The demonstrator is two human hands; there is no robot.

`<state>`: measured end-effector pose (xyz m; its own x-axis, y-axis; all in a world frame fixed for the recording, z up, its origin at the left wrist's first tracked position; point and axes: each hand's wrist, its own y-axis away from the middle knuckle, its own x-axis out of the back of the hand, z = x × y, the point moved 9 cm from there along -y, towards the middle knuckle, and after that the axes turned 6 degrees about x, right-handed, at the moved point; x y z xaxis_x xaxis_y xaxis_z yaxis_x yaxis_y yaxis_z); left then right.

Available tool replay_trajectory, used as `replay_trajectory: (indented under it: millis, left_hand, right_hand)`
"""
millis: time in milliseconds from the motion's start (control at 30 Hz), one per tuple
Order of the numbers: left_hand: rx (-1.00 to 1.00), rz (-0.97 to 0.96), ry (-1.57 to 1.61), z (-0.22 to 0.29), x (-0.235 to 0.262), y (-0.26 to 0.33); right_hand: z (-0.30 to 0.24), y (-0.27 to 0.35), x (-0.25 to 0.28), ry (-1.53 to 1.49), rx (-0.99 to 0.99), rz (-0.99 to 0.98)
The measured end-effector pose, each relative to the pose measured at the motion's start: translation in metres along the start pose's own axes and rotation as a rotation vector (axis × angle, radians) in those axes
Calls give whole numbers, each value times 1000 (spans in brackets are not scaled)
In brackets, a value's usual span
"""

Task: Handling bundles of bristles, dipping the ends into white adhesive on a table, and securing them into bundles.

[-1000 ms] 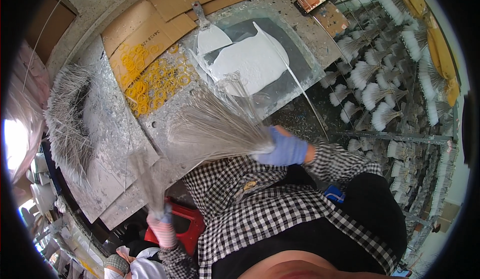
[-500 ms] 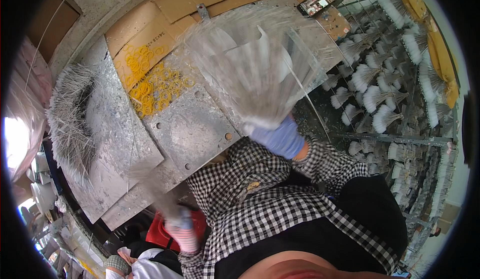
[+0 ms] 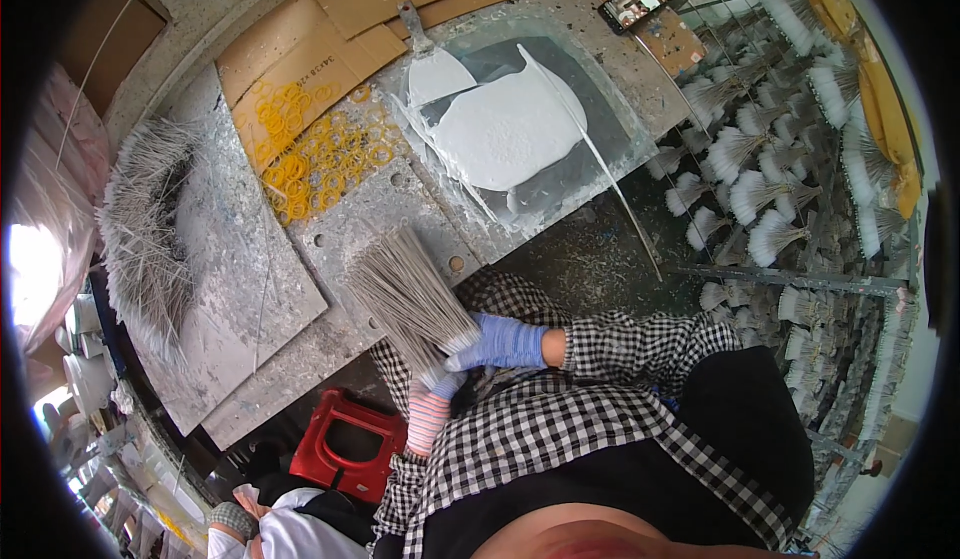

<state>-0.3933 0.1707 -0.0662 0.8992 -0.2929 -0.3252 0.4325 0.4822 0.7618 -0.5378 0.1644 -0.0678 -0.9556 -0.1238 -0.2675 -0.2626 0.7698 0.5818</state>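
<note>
The bundle of thin grey stalks [image 3: 400, 289] slants across the near edge of the bench [image 3: 285, 374], pointing toward eleven o'clock. At its five o'clock end, the right hand [image 3: 508, 343] and left hand [image 3: 434, 401] each have their grip clasped round the base. It looks light and springy, probably prone to splaying; the gathered base seems the surest hold.
</note>
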Motion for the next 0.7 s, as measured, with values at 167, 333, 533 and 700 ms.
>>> replay_trajectory:
  millis: [167,333,533,700]
  left_hand:
    - [-173,-129,-635,7,-27,-24]
    - [-540,-189,-990,10,-52,-6]
    - [-516,-130,-1049,-23,-39,-11]
    - [-252,-76,-483,-16,-19,-20]
  right_hand:
    - [-4,-13,0,226,82,5]
    - [-20,-8,-4,208,12,-47]
    - [-87,24,-16,332,284,-75]
    - [-45,12,-21,467,11,-223]
